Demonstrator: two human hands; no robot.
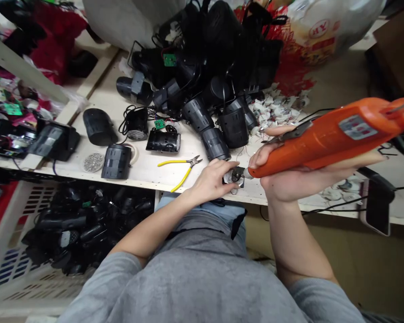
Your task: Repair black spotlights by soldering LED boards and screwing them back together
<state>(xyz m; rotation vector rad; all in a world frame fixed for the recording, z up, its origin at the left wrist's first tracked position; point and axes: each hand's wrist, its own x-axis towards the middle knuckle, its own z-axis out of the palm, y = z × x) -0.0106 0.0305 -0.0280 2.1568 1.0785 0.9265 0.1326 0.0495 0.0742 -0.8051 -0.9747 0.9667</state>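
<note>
My right hand is wrapped round an orange electric screwdriver, tilted with its tip pointing left. The tip meets a small part, clear-rimmed with a dark middle, at the bench's front edge. Thumb and fingers of my left hand pinch this part from the left; its exact kind is hard to make out. Left of that hand lie cutting pliers with yellow handles, jaws apart. Just beyond the hand, a black ribbed cylindrical housing lies on the bench.
Black housings and cables are heaped at the back. Small white parts lie scattered to their right. A crate of black parts stands below left. A phone-like device overhangs the front edge at right, near black cables.
</note>
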